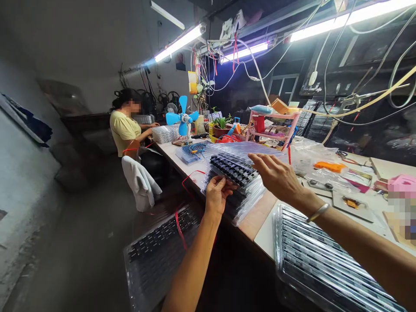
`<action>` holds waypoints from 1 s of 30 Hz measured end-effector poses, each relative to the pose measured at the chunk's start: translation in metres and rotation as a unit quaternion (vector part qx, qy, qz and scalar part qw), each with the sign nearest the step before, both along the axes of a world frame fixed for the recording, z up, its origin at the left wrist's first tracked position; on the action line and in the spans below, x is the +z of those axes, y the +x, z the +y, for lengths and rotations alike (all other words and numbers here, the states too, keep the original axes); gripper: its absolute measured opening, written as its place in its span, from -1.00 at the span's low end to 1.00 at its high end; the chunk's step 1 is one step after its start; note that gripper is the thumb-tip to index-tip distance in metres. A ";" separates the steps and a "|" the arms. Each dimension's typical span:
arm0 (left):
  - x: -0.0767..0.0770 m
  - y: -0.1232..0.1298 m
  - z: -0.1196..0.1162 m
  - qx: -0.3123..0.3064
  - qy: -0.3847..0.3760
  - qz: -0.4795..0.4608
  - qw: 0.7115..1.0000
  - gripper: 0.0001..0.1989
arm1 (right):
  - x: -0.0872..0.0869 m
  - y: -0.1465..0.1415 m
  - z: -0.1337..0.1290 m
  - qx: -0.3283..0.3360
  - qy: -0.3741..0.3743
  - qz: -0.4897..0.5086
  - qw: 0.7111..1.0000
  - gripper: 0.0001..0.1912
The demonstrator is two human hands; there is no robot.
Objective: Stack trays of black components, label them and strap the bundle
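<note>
L hand [219,190] pinches blk board [232,169] at near edge; R hand [277,173] nr its R end, fingers straight, contact unclear; plastic stack [249,207] below.

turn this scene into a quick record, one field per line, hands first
left hand: grips the near edge of a black panel
right hand: fingers extended near the panel's right end; contact unclear
by the panel: clear plastic stack on the bench
lower right: clear trays with dark strips
lower left: dark tray, red strap across it
further back: blue fan, pink rack
co-worker: yellow top, hands at another stack
light: lit tubes overhead
</note>
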State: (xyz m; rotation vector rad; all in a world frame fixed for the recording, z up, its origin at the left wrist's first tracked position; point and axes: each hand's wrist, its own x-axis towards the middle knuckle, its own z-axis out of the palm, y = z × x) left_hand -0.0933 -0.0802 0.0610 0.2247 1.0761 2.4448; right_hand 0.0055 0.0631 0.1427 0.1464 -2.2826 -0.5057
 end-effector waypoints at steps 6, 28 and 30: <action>0.008 0.003 -0.001 0.011 -0.005 0.020 1.000 -0.77 | 0.001 0.000 -0.001 -0.005 -0.016 0.031 0.999 -0.74; 0.054 0.005 0.000 -0.069 -0.056 0.070 0.994 -0.67 | -0.011 0.008 -0.008 0.040 -0.062 -0.028 0.997 -0.80; 0.056 0.005 0.003 -0.085 -0.050 0.053 0.994 -0.68 | -0.012 0.008 -0.008 0.044 -0.071 -0.032 0.996 -0.80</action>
